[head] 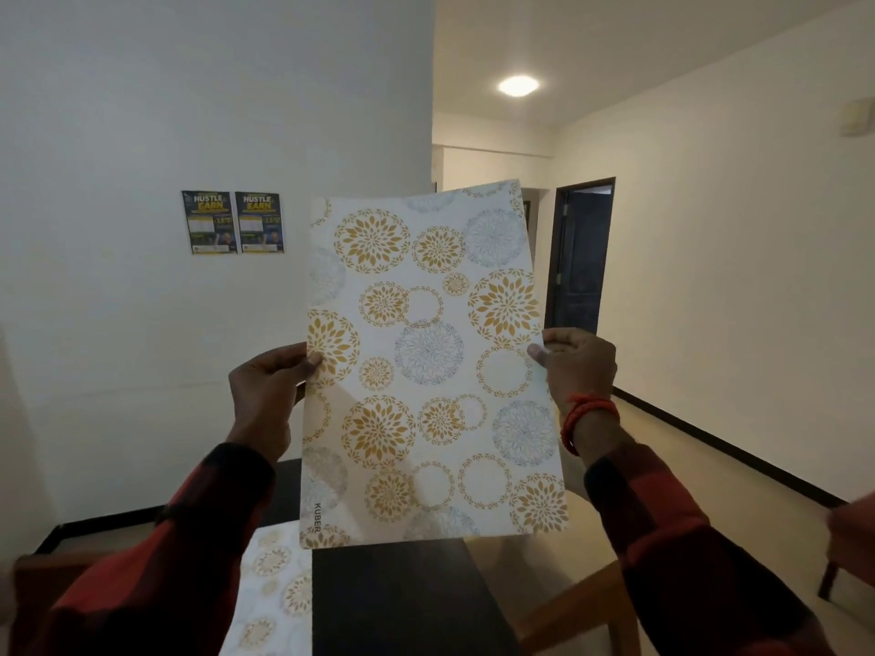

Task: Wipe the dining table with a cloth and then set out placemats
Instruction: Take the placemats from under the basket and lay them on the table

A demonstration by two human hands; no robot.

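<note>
Placemat (426, 366) — white, gold-and-grey floral rings — held upright.

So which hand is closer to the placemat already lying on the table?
Left. The left hand pinches the held placemat on the side directly above the flat placemat on the table; the right hand grips the far edge, farther away.
</note>
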